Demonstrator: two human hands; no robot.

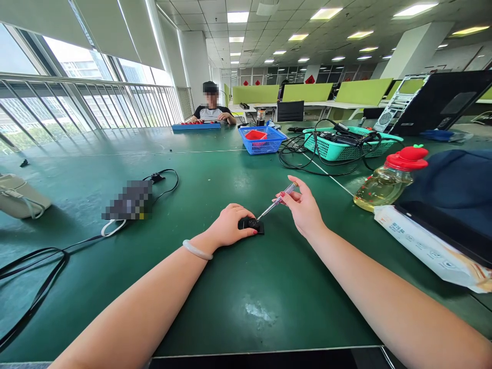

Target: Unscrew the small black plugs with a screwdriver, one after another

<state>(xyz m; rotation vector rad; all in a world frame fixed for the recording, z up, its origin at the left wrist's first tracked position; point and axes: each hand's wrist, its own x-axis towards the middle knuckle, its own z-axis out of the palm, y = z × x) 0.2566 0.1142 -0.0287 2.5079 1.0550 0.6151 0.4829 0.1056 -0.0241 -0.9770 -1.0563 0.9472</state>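
Observation:
A small black part point(254, 224) lies on the green table point(215, 297) in front of me. My left hand point(229, 225) is curled over it, fingers closed and pressing it to the table. My right hand point(303, 205) pinches a slim screwdriver point(274, 204) with a clear handle. The tool slants down to the left and its tip rests on the black part. A pale bangle point(197, 250) sits on my left wrist.
A bottle of yellow oil with a red cap point(388, 182) and a white packet point(426, 246) lie at the right. A blue basket point(262, 139), a teal basket of cables point(342, 143) and a black cable point(165, 179) lie farther back. Another person sits at the far end.

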